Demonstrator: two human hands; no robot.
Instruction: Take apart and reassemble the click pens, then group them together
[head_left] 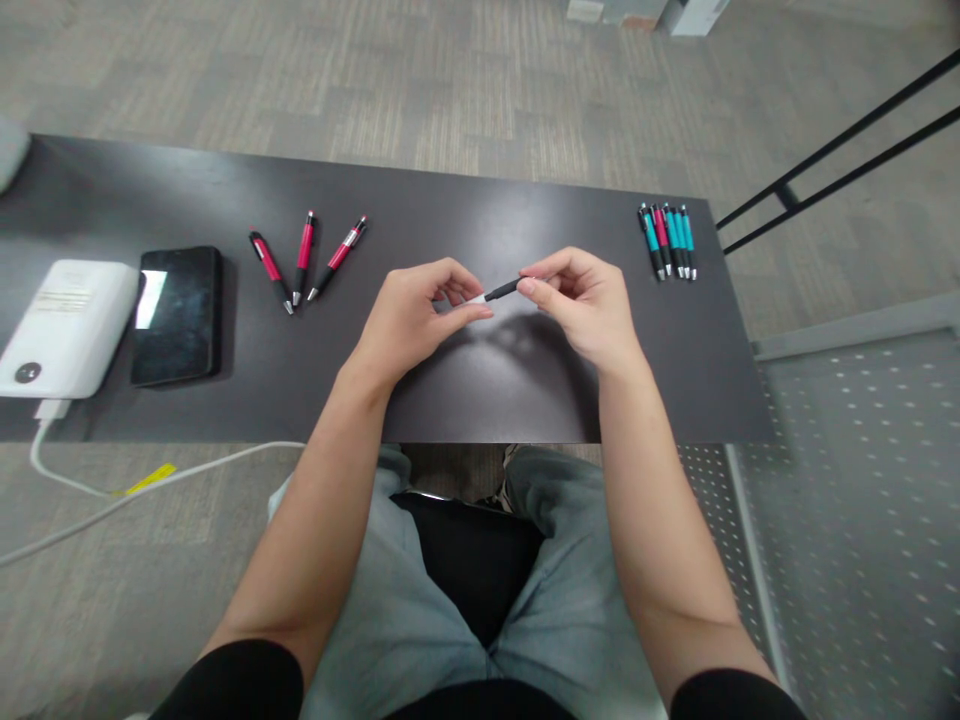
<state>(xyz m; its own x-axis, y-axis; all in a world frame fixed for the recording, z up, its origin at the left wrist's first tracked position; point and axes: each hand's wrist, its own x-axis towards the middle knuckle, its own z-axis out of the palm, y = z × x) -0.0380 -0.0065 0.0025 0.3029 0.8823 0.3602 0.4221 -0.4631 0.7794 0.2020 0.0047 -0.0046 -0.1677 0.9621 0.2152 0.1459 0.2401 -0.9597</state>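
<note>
Over the middle of the table, my two hands hold one pen [504,289] between them, level and slightly raised at its right end. My left hand [411,312] pinches the pale end between thumb and fingers. On the black part, the thumb and fingertips of my right hand [583,300] are closed; whatever continues inside that hand is hidden. Left of my hands lie three red-and-black pens [304,258], fanned out with their tips close together. Beyond my right hand, several pens [667,241], teal and red with black grips, lie side by side in a row.
The dark table [465,400] spans in front of my lap. At its left lie a black phone [178,318] and a white power bank [66,325] with a white cable [217,461] hanging past the front edge. A perforated metal panel [862,430] stands at the right.
</note>
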